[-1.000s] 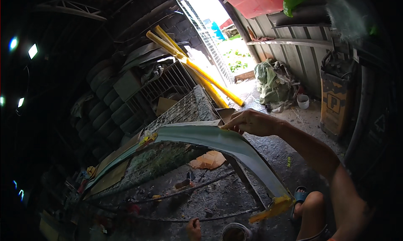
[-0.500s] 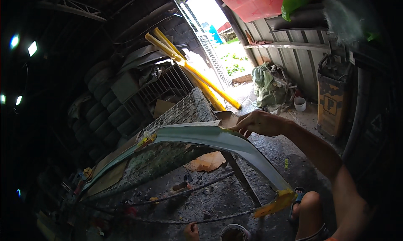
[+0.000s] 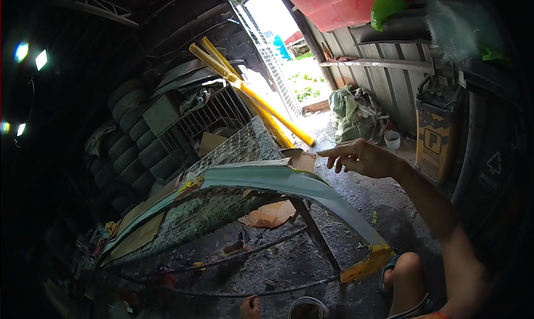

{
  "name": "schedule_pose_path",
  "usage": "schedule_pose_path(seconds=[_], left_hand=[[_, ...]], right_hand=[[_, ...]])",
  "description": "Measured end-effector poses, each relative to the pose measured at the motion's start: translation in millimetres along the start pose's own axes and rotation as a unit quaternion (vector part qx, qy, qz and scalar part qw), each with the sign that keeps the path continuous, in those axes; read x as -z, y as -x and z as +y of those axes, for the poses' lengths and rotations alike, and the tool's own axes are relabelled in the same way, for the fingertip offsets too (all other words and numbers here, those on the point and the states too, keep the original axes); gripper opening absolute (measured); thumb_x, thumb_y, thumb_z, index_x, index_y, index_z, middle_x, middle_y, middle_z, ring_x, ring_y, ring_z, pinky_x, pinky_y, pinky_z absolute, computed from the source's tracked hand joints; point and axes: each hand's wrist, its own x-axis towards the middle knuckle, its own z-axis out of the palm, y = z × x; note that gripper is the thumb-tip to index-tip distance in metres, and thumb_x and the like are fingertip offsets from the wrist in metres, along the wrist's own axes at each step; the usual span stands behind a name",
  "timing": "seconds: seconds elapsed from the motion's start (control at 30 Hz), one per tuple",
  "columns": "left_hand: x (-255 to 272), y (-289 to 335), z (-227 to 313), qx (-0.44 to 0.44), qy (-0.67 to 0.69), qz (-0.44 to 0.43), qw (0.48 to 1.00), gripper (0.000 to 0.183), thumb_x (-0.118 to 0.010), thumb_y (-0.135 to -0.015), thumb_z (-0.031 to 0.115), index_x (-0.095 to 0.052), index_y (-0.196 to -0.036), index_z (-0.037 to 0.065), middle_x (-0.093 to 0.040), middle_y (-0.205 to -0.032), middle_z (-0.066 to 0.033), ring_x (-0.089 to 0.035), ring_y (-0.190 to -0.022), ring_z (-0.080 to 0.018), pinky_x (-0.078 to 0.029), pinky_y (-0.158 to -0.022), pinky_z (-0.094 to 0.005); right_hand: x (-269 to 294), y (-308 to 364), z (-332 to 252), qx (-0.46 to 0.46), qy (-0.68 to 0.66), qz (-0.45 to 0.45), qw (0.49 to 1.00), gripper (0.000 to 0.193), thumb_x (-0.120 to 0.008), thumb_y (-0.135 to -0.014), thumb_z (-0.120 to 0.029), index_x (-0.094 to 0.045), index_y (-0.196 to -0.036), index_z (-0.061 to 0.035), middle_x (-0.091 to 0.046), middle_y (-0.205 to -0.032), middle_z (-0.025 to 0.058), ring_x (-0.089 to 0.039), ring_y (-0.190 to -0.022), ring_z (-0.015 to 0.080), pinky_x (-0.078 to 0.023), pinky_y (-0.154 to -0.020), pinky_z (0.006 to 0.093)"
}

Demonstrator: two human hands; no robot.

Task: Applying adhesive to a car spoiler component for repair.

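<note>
A long curved panel (image 3: 261, 177), pale green with a yellow end (image 3: 367, 263), lies across a dark metal frame (image 3: 317, 235). Just beyond the panel's far edge, my right hand (image 3: 361, 159) hangs in the air, apart from it. Its index finger stretches to the left and the others bend loosely, with nothing visible in them. At the lower edge only part of my left hand (image 3: 250, 308) shows, fingers curled; whatever they may hold is hidden. A round open tin (image 3: 307, 309) stands just right of it.
Cardboard (image 3: 270, 213) lies under the panel. Yellow poles (image 3: 253, 94) lean near the bright doorway. Stacked tyres (image 3: 130, 146) fill the left; a cloth heap (image 3: 353, 113), a white bucket (image 3: 392, 139) and an orange-black bin (image 3: 436, 135) stand right.
My right hand has come off the panel's upper edge and moved slightly right, its index finger straightening. My left hand stays low, near the tin.
</note>
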Motion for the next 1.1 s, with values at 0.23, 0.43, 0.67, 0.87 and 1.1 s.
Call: schedule_pose_path(seconds=[0.23,0.43,0.67,0.87,1.1], left_hand=[[0.4,-2.7,19.2,0.055,0.09,-0.005,0.994,0.018,-0.059,-0.095,0.01,-0.063,-0.107,-0.002,-0.057,-0.071,-0.006,-0.05,-0.061,-0.0127,-0.044,-0.058,-0.0292],[3.3,-34.2,68.8,-0.054,0.063,-0.002,0.997,0.015,-0.059,-0.092,0.011,-0.064,-0.102,0.0,-0.065,-0.09,-0.0194,-0.064,-0.079,-0.035,-0.048,-0.067,-0.0368],[-26.4,-24.6,81.9,-0.057,0.093,-0.03,0.994,0.014,-0.057,-0.092,0.013,-0.063,-0.099,0.003,-0.066,-0.097,-0.0159,-0.062,-0.089,-0.0377,-0.049,-0.075,-0.0436],[-26.2,-14.0,94.8,-0.046,0.061,-0.048,0.996,0.013,-0.059,-0.092,0.014,-0.063,-0.098,0.004,-0.067,-0.093,-0.015,-0.063,-0.085,-0.0365,-0.049,-0.072,-0.042],[12.8,-8.4,59.2,-0.024,0.063,0.001,0.998,0.012,-0.059,-0.092,0.014,-0.063,-0.098,0.004,-0.067,-0.092,-0.0147,-0.063,-0.084,-0.0367,-0.05,-0.071,-0.0423]], right_hand=[[-17.1,57.0,59.8,-0.132,-0.109,0.045,0.984,0.038,-0.05,-0.095,-0.003,-0.06,-0.131,-0.0105,-0.065,-0.097,0.0032,-0.061,-0.083,0.0092,-0.053,-0.075,0.026],[-175.7,123.4,89.6,-0.18,-0.005,-0.249,0.952,0.035,-0.057,-0.088,-0.001,-0.064,-0.122,-0.0055,-0.067,-0.101,0.0102,-0.064,-0.088,0.0195,-0.051,-0.079,0.0303],[-430.2,228.8,99.5,-0.048,0.189,-0.568,0.8,0.052,-0.049,-0.087,-0.012,-0.048,-0.139,-0.0089,-0.068,-0.092,0.0147,-0.068,-0.086,0.0339,-0.054,-0.072,0.0437],[-531.7,271.6,98.7,0.083,0.418,-0.56,0.711,0.035,-0.055,-0.087,-0.019,-0.064,-0.121,-0.0111,-0.072,-0.08,0.0023,-0.069,-0.069,0.0194,-0.051,-0.051,0.0392],[-524.7,235.1,88.3,0.184,0.278,-0.614,0.716,0.017,-0.059,-0.083,-0.018,-0.074,-0.077,-0.0119,-0.073,-0.081,0.0051,-0.069,-0.068,0.021,-0.052,-0.052,0.0416]])
